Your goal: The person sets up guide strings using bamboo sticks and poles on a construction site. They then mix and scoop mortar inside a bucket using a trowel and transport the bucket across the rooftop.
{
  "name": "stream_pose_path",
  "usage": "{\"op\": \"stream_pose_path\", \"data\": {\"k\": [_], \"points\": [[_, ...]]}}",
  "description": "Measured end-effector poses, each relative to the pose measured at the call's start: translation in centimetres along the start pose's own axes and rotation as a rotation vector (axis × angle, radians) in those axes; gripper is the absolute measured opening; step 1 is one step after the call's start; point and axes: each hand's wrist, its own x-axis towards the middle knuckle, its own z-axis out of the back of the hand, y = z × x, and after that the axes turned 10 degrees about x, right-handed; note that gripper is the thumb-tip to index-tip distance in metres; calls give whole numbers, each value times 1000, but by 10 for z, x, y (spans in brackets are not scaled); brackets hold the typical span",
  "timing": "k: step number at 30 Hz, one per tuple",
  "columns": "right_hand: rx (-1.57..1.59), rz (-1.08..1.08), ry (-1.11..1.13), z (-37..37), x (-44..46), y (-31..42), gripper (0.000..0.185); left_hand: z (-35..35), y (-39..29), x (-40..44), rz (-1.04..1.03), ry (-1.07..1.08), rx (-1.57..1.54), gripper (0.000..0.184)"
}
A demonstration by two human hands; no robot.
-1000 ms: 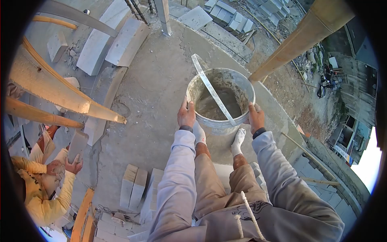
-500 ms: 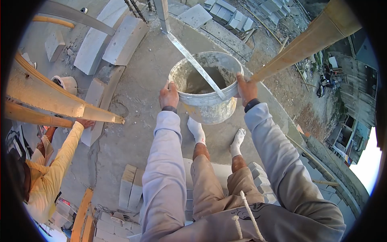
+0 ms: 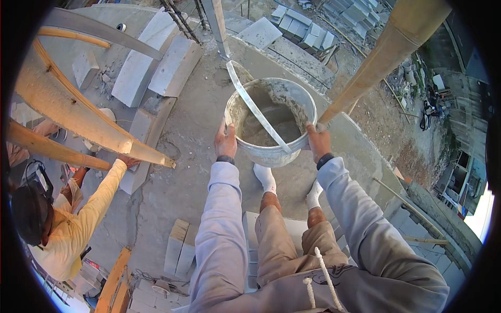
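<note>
A round, mortar-stained bucket (image 3: 271,155) is held out in front of me over the concrete floor. Grey wet material (image 3: 269,124) lies inside it. A flat pale strap, like a handle, arches across the opening from upper left to lower right. My left hand (image 3: 225,140) grips the left side of the rim, fingers wrapped round it. On the right side of the rim, my right hand (image 3: 318,142) is closed in the same way. Parts of the fingers are hidden behind the rim.
A co-worker in yellow (image 3: 78,229) reaches toward a block at the left. Wooden beams (image 3: 104,130) cross the left side, and a thick pole (image 3: 386,57) rises at the right. Pale blocks (image 3: 175,68) lie upper left. A slab edge (image 3: 365,138) runs along the right.
The bucket first moved left and tilted in my hands, then levelled somewhat, its inside showing more again. The co-worker's arm went from holding a tool close to reaching out toward the block.
</note>
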Motion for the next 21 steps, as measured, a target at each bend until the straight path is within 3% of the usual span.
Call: {"op": "stream_pose_path", "data": {"k": [2, 5, 7, 9, 10, 11, 13, 18, 21], "points": [[-1, -79, -33, 23, -24, -10, 44, -1, 3, -29, -36, 43, -45, 63], [11, -216, -44, 53, -47, -20, 47, -16, 16, -64, 32, -48, 284, 57], [-16, -254, -84, 86, -57, -24, 48, -13, 11, -82, 13, 189, 309, 49], [-20, -304, -144, 115, -74, -23, 47, -27, 29, -100, -6, 245, 192, 37], [-135, -202, -177, 137, -63, -72, 47, -31, 26, -113, 82, 349, 35, 30], [-77, -255, -217, 149, -81, -66, 49, -30, -1, -139, 208, 425, -157, 25], [-30, -322, -276, 177, -117, -50, 48, -34, -7, -163, 288, 552, 12, 27], [19, -200, -319, 261, -164, -102, 41, -64, -13, -217, 420, 742, 431, 40], [85, -263, -365, 305, -191, -110, 41, -81, -65, -267, 415, 822, 328, 37]]}}
